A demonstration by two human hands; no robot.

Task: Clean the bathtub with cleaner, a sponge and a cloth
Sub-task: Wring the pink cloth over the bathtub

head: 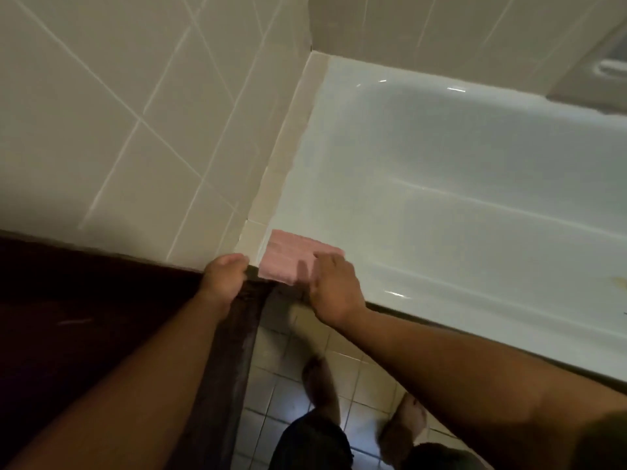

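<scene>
White bathtub (441, 171) (beige tiled walls (101, 130)) — pink cloth (288, 254) on its corner.

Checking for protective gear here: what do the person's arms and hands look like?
Both forearms are bare, with no sleeves in view. The left hand and right hand wear no gloves; no watch, bracelet or ring shows, though the picture is blurred.

No writing to be read anywhere, no label or brand on the pink cloth (288, 257) at the near corner of the bathtub (458, 171), wall tiles (135, 96) plain, picture soft and blurred
</scene>
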